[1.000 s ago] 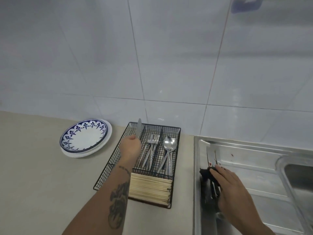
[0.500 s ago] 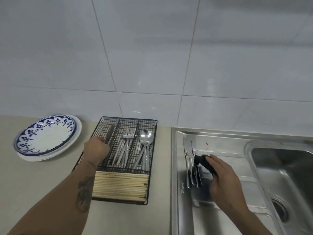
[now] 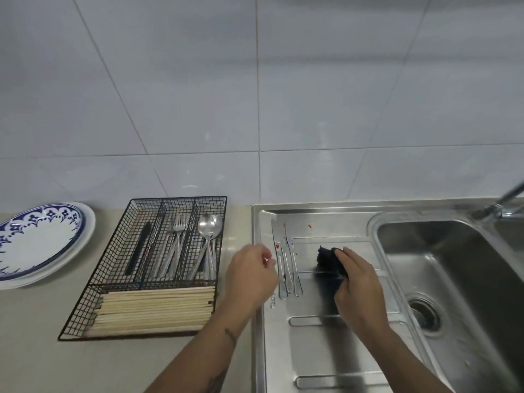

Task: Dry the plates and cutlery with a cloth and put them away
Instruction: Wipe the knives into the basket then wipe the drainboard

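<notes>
The left hand (image 3: 251,275) is over the left edge of the drainboard (image 3: 326,350), fingers curled at the handle of a knife whose handle end shows below the hand; whether it actually grips the knife cannot be told. The right hand (image 3: 358,290) clamps a dark cloth (image 3: 329,258) against the drainboard. 3 knives (image 3: 286,268) lie side by side on the drainboard between the 2 hands, blades pointing toward the wall.

The wire cutlery tray (image 3: 96,282) stands on the counter left of the drainboard. Its rear compartments hold 1 knife (image 3: 139,251), forks (image 3: 175,245) and spoons (image 3: 209,239); the front compartment holds chopsticks (image 3: 154,309). Stacked plates (image 3: 37,242), the top one blue-patterned, sit left of the tray. The sink basin (image 3: 453,279) lies right of the drainboard.
</notes>
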The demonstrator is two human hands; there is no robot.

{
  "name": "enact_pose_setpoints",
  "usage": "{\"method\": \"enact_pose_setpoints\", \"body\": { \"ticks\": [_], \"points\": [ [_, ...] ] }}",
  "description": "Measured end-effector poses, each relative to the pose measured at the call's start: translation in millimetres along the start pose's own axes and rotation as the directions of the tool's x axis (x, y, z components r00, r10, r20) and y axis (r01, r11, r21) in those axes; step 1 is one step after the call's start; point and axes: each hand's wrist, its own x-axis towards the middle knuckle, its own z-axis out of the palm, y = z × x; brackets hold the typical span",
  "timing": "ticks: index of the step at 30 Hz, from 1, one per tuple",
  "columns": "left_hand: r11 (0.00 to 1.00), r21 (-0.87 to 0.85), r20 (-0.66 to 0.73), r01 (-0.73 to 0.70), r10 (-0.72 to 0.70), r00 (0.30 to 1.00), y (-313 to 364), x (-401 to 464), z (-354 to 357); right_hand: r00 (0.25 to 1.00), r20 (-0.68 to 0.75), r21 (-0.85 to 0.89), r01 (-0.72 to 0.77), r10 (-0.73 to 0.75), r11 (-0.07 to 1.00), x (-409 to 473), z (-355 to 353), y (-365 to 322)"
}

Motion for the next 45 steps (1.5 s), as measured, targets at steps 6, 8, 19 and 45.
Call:
{"method": "enact_pose_setpoints", "body": {
  "ticks": [6,8,19,45],
  "points": [
    [0.940,0.342,-0.026,-0.004,0.013,1.000,-3.2,-10.7,56.2,0.990,0.139,-0.015,0.025,-0.023,1.000,-20.0,-2.4,14.5],
    [0.934,0.356,-0.055,0.021,-0.002,0.998,-7.8,-14.3,58.2,0.982,0.187,0.010,0.031,-0.032,0.999,-23.8,-6.6,19.4],
    [0.944,0.293,0.003,0.154,-0.162,0.987,-2.3,-13.3,44.8,0.914,0.382,-0.173,0.214,-0.135,0.961,-14.8,-2.2,34.6],
    [0.946,0.319,-0.101,-0.054,0.091,0.991,-10.7,-47.2,2.8,0.952,0.232,-0.069,0.219,-0.198,0.973,-42.2,-25.9,-16.7]
  ]
}}
